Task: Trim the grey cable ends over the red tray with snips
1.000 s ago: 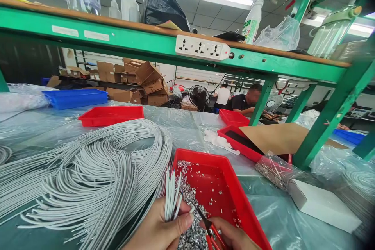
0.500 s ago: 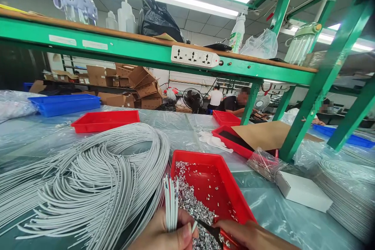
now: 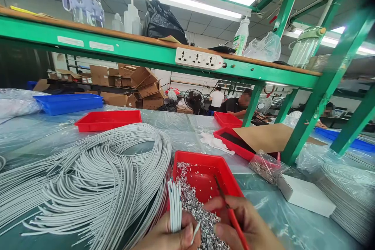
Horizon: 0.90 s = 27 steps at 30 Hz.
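My left hand pinches a small upright bunch of grey cable ends at the bottom edge of the view. Those cables come from a big looped pile of grey cables lying to the left. My right hand grips red-handled cutters, whose dark tip points up and away over a red tray. The tray holds a heap of silvery foil scraps just in front of both hands. One loose cable end sticks out beside my left thumb.
More red trays and a blue tray lie further back. Cardboard covers another red tray. A white box and bagged wires sit right, beside green shelf posts. People work in the background.
My right hand rose and turned, so the cutters now point up away from the cable ends instead of meeting them. My left hand kept holding the bunch. The view shifted slightly.
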Available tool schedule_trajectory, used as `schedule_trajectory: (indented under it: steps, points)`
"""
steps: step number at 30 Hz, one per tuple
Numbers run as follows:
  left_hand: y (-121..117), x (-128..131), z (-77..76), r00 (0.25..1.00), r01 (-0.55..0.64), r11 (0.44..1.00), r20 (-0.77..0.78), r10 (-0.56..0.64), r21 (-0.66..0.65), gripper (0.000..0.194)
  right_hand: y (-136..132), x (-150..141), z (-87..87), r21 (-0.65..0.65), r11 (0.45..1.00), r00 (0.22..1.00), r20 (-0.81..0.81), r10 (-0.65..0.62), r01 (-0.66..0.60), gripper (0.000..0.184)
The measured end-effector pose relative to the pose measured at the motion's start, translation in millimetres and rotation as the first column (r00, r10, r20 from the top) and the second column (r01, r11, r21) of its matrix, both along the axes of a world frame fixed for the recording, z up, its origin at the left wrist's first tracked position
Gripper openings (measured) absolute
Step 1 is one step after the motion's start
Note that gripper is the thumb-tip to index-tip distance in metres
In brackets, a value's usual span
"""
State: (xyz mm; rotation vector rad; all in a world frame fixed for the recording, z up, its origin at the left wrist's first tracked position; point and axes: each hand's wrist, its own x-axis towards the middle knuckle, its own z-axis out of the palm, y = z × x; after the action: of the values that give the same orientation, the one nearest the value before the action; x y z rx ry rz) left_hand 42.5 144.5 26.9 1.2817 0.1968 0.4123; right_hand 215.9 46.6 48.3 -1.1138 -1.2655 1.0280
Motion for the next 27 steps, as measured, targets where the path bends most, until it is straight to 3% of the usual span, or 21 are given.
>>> schedule_trajectory:
  steps: [3,5,9,12,14,18,23,27]
  points:
    - [-2,-2,2.4,0.997,0.052,0.996,-0.049,-0.056,-0.079,0.046,19,-18,9.6,0.028,0.935,0.933,-0.062,0.354,-0.353,0.027]
    - [-3,-4,6.3,0.988,0.096,0.984,-0.104,-0.112,-0.152,0.042,29,-25,14.4,0.032,0.898,0.895,-0.078,0.44,-0.439,0.023]
    - [-3,-7,10.6,0.969,0.2,0.941,-0.087,-0.23,-0.272,0.042,38,-31,14.4,0.046,0.927,0.918,-0.131,0.374,-0.371,0.026]
    - [-4,-5,8.9,0.968,0.235,0.923,-0.014,-0.251,-0.304,0.048,38,-35,9.4,0.104,0.962,0.951,-0.152,0.268,-0.254,0.028]
    - [-5,-2,5.5,0.983,0.179,0.945,0.015,-0.182,-0.273,0.051,37,-36,6.6,0.131,0.976,0.969,-0.153,0.194,-0.175,0.03]
    - [-2,3,-4.3,0.996,-0.089,0.99,-0.025,0.087,-0.112,0.055,34,-31,4.5,0.111,0.99,0.988,-0.119,0.1,-0.086,0.035]
    - [-2,5,-10.0,0.953,-0.297,0.955,-0.07,0.296,-0.007,0.055,35,-8,3.1,0.049,0.994,0.994,-0.047,0.095,-0.093,0.045]
    - [-9,7,-5.6,0.909,-0.412,0.909,-0.102,0.405,-0.066,0.076,43,11,8.5,0.111,0.994,0.993,0.113,-0.014,0.001,0.029]
